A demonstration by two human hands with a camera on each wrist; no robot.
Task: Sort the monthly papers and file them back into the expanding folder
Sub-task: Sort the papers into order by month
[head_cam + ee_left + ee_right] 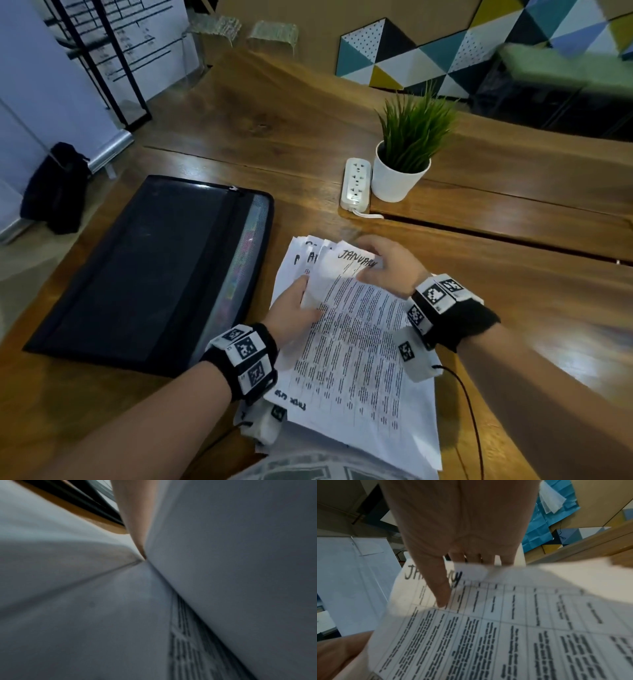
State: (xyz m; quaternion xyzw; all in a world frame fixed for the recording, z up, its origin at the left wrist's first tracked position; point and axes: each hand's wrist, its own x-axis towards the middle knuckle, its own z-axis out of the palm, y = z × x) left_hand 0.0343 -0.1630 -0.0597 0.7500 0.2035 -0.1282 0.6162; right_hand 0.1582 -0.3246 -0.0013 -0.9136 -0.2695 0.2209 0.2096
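Note:
A stack of printed papers [359, 404] lies on the wooden table [513, 308] in front of me. Its top sheet [356, 329], headed JANUARY, is lifted at the far end. My right hand [383, 263] pinches that sheet's top edge, thumb [441, 588] on the heading and fingers behind it. My left hand [298, 308] holds the curled left edge of the same sheet [488, 628]; one finger [135, 520] lies between the raised sheet [240, 561] and the pages below. Other headed sheets [298, 253] fan out beyond. The black expanding folder [144, 267] lies flat to the left, coloured tabs showing along its right side.
A white power strip [356, 183] and a potted green plant [397, 178] stand beyond the papers. A long gap [496, 236] runs across the table on the right. A dark bag [54, 188] sits on the floor at the left. A thin cable [469, 401] trails from my right wrist.

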